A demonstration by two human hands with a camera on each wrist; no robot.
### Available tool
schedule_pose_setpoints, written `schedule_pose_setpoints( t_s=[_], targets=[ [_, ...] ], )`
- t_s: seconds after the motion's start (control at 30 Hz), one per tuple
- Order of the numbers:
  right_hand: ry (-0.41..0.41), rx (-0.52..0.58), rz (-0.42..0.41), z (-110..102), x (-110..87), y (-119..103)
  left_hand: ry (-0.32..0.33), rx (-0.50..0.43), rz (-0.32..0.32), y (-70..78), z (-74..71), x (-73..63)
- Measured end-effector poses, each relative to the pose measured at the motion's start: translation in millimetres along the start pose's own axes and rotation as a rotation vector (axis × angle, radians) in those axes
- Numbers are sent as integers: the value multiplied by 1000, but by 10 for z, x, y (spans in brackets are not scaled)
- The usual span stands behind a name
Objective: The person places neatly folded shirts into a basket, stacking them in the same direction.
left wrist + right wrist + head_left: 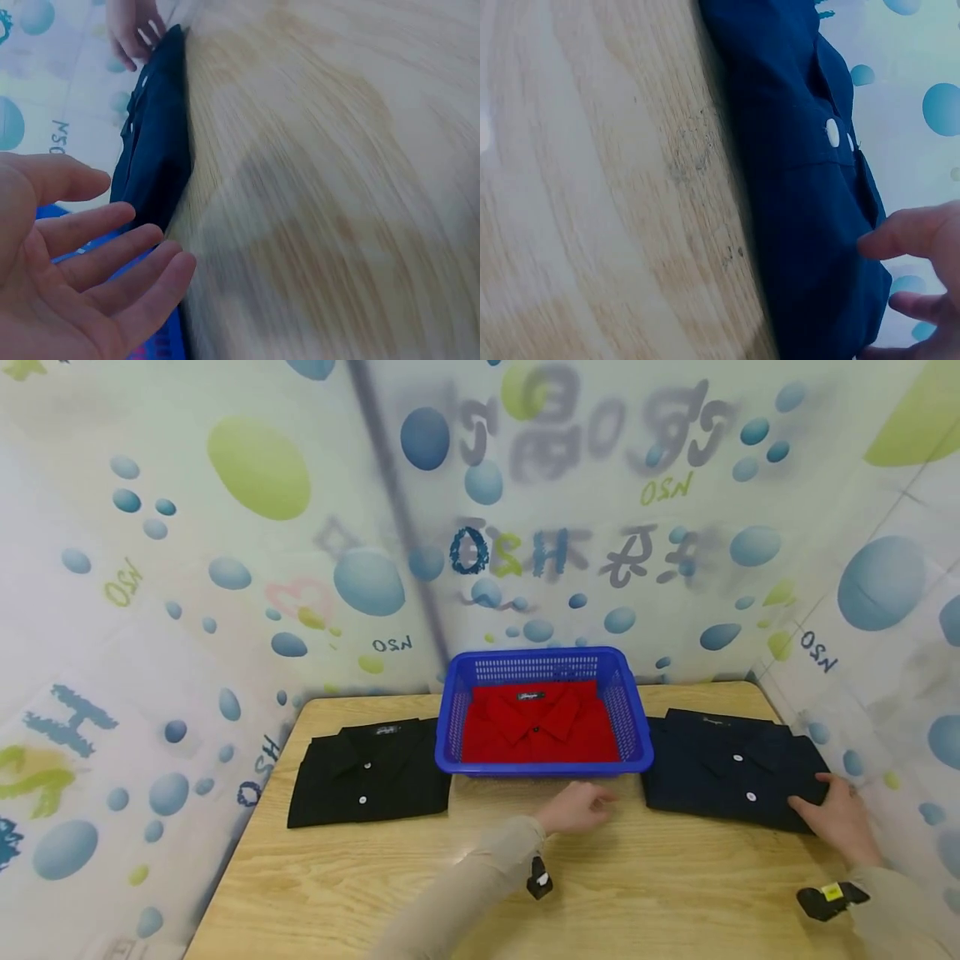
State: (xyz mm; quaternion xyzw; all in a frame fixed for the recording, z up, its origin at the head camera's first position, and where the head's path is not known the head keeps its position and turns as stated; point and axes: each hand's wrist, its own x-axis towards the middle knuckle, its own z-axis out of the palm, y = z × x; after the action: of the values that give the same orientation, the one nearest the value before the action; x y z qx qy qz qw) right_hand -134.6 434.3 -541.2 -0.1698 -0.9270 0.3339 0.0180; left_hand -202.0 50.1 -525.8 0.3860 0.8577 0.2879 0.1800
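A folded navy shirt point(720, 768) with white buttons lies at the right of the table. My right hand point(840, 820) is at its right end, thumb point(885, 238) against the cloth and the other fingers spread along the edge. No grip on the cloth shows. In front of the blue basket point(551, 769), my left hand point(576, 808) hovers over the table, holding nothing. The left wrist view shows its fingers point(112, 255) apart and loosely bent. A folded red shirt point(540, 727) lies inside the basket.
A folded black shirt point(367, 777) with white buttons lies left of the basket. The wooden table point(337, 893) meets walls covered in a bubble-patterned sheet point(225, 527) at the back and sides. Dark wrist cameras point(538, 878) sit on both forearms.
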Motion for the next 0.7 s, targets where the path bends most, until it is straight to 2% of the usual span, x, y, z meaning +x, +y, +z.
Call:
schedule_pose_setpoints(
  t_s=[0.17,0.27,0.43,0.53,0.7],
  targets=[
    [-3,-25,45,27,21,6,-24,-52,-53,90,98,178],
    [7,-38,72,49,35,8,-38,-41,-85,139,161,284],
    [-2,-15,104,68,66,18,-51,89,-93,189,298,438],
    [-24,1,104,64,68,13,-50,124,-117,218,362,492],
    [-64,55,101,58,53,7,-8,99,-174,260,394,511]
  ],
)
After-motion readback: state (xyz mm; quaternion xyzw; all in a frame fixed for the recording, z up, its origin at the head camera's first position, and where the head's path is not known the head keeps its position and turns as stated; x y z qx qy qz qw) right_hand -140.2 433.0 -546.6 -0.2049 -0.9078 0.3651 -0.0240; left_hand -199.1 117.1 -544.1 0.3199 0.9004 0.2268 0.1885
